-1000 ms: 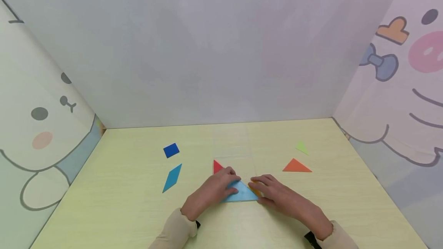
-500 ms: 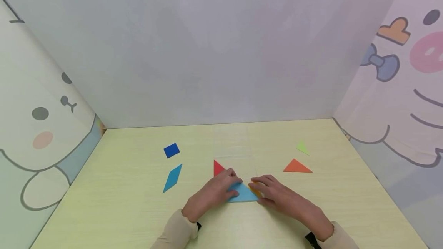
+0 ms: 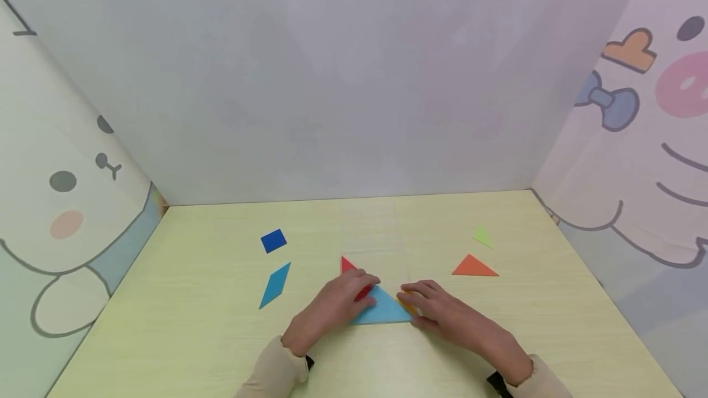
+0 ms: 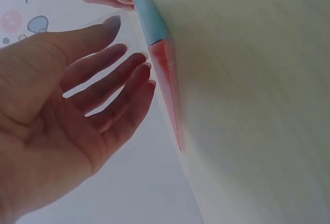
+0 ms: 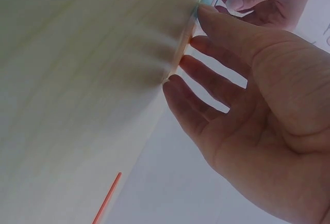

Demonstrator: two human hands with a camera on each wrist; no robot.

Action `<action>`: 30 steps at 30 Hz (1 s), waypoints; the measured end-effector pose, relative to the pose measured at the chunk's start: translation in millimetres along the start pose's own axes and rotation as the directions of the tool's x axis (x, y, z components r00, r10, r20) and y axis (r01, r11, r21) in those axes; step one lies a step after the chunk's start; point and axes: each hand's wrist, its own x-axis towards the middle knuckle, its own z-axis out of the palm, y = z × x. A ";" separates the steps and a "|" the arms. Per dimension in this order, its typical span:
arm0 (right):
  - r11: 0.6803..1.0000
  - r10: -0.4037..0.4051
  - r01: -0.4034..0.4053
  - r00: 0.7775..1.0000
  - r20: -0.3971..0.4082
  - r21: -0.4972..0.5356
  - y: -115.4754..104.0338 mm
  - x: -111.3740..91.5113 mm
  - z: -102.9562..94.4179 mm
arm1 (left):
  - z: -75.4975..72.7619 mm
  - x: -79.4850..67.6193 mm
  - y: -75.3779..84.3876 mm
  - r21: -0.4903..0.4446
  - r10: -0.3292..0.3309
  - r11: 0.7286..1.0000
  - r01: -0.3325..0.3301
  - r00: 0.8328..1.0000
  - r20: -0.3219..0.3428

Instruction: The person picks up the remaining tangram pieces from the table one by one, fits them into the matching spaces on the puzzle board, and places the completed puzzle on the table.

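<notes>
A light blue triangle lies flat at the middle of the table, with a red triangle against its left side and a yellow-orange piece at its right. My left hand is over the red triangle and covers much of it; in the left wrist view the relaxed fingers appear slightly apart from the red edge. With its fingertips my right hand presses the yellow-orange piece, its thumb by the light blue triangle's right corner. That hand hides most of the yellow-orange piece.
On the left lie a dark blue square and a blue parallelogram. To the right are an orange triangle and a light green triangle. A grey back wall and cartoon-printed side panels bound the table.
My left hand has shifted slightly left, off the light blue triangle, uncovering more of it and a patch of red. The right hand stays in place.
</notes>
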 end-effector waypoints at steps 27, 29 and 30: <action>1.000 -0.022 0.022 1.000 -0.015 -0.006 1.6 -0.4 1.4 | -12.1 -16.9 -25.9 0.013 -0.153 0.986 0.164 0.944 -0.294; 1.000 -0.019 0.019 1.000 -0.013 -0.004 1.6 -0.4 1.7 | -13.3 -18.9 -27.9 0.015 -0.167 0.983 0.181 0.935 -0.311; 1.000 -0.017 0.017 1.000 -0.011 -0.002 1.6 -0.4 1.8 | -14.0 -19.8 -29.1 0.019 -0.175 0.982 0.190 0.931 -0.320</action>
